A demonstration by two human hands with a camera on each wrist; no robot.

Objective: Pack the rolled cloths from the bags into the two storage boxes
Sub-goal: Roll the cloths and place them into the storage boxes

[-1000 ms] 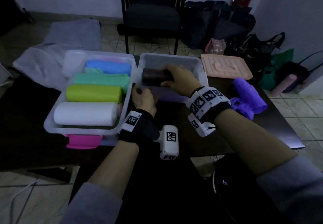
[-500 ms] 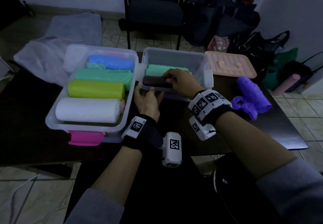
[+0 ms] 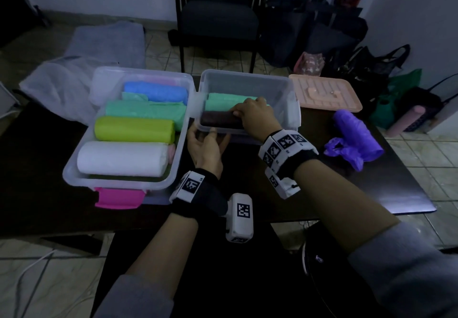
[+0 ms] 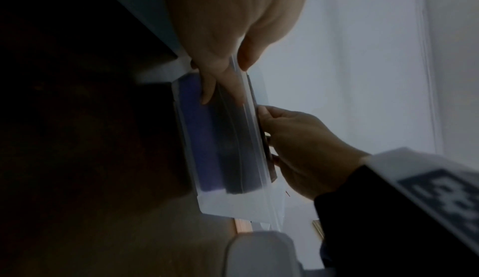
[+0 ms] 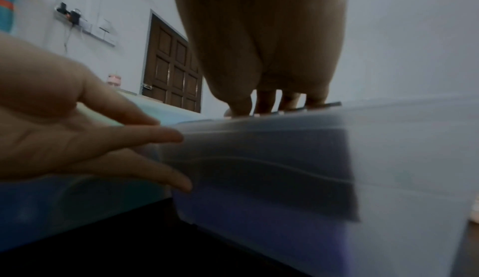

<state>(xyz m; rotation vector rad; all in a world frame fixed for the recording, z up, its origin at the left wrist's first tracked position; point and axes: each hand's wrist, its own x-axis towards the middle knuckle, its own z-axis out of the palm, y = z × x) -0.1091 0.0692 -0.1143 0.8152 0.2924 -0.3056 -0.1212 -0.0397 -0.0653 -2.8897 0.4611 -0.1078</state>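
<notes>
Rolled cloths fill your left storage box (image 3: 74, 169) and partly fill your right storage box (image 3: 292, 109); both stand side by side on a dark table (image 3: 37, 181) over a tiled floor, with a dark armchair (image 3: 218, 20) beyond and dark bags (image 3: 322, 32) against the far wall.

At far left a grey cloth (image 3: 49, 89) drapes over the table's back edge. The left box sits near the front edge, a pink lid (image 3: 119, 197) under it. It holds, front to back, a white roll (image 3: 119, 159), a yellow-green roll (image 3: 133, 129), a mint roll (image 3: 146, 111) and a blue roll (image 3: 156, 92).

Your left hand (image 3: 205, 149) lies against the near wall of the right box, fingers fairly straight on the plastic, gripping nothing. Inside that box a dark brown roll (image 3: 218, 119) lies along the near wall, a mint-green roll (image 3: 223, 102) just behind it; the back half is bare. Your right hand (image 3: 257, 116) rests on the brown roll's right end, fingers curled over it.

Right of the box a peach lid (image 3: 324, 94) lies flat, and a purple roll (image 3: 354, 134) lies loose near the table's right edge. Bare tabletop lies in front of it.
</notes>
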